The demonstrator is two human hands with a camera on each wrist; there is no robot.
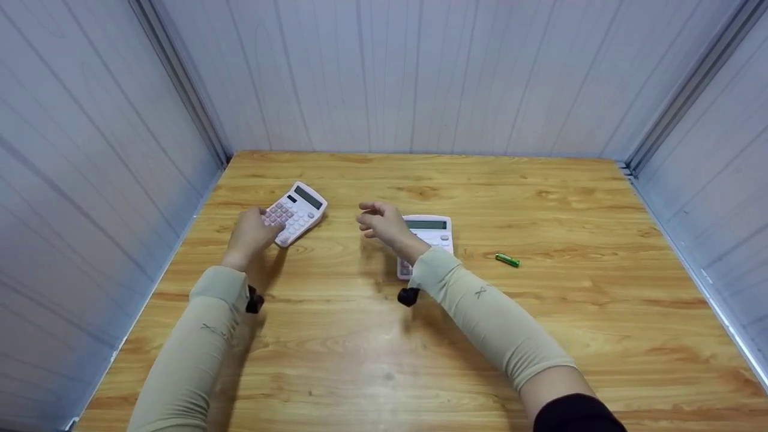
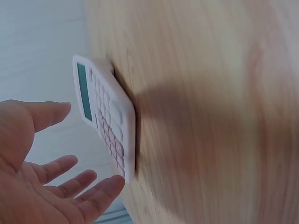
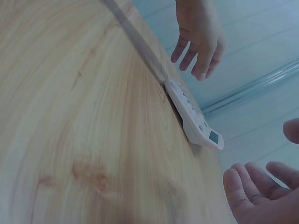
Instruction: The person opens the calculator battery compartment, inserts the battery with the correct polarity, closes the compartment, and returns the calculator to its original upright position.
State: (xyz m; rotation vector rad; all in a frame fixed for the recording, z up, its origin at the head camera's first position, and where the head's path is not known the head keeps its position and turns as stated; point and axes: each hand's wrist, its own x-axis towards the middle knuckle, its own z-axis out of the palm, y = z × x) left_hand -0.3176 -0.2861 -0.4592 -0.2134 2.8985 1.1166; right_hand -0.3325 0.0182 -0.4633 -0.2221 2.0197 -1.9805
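Note:
A pale pink calculator (image 1: 298,211) lies slanted on the left of the wooden table, its display end farther away. Over its near left edge hovers my left hand (image 1: 251,233), fingers loosely spread; the left wrist view shows this hand (image 2: 51,177) beside the calculator (image 2: 110,112) without gripping it. My right hand (image 1: 386,225) hangs above the table between two calculators, holding nothing, fingers loosely bent. Beneath the right wrist lies the second pale pink calculator (image 1: 443,235), partly covered by hand and sleeve. The right wrist view shows the left calculator (image 3: 189,114) and both hands apart from it.
A green battery (image 1: 507,260) lies right of the second calculator. White panel walls (image 1: 396,78) enclose the back and both sides of the wooden table (image 1: 336,360). Small black cameras sit at both wrists.

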